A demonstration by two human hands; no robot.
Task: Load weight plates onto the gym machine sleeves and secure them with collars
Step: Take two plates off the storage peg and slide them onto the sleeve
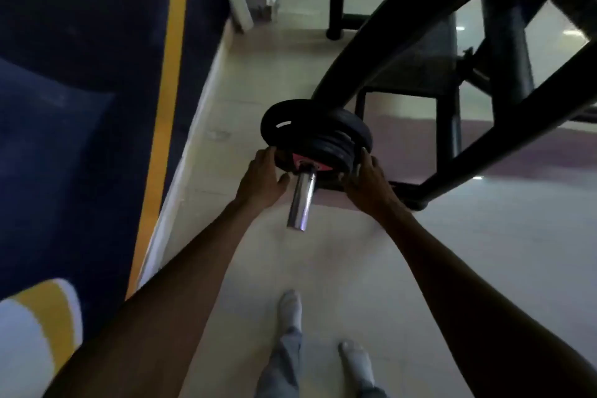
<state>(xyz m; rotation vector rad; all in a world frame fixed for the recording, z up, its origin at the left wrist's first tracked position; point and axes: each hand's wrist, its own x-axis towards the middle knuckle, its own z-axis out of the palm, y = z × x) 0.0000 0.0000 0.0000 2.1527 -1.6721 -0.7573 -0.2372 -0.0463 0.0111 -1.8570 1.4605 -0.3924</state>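
Both forearms reach forward from the bottom edge toward the chrome sleeve (301,200), whose long axis points back at the person and slightly down, its free end bare and unobstructed. On it sits the outermost plate (315,161), black with a red centre, seated against a stack of black plates (310,129) at the sleeve's root. The left hand (262,178) holds the plate's left edge, fingers curled over the rim, thumb toward the sleeve; the right hand (367,182) holds the right edge likewise, fingers wrapped round it. Each hand is about equally near, one on either side of the axis. No collar is visible; I judge the plate wants a push home along the sleeve. Beyond stand the machine's black frame (403,32) and a blue wall with a yellow stripe (168,81)
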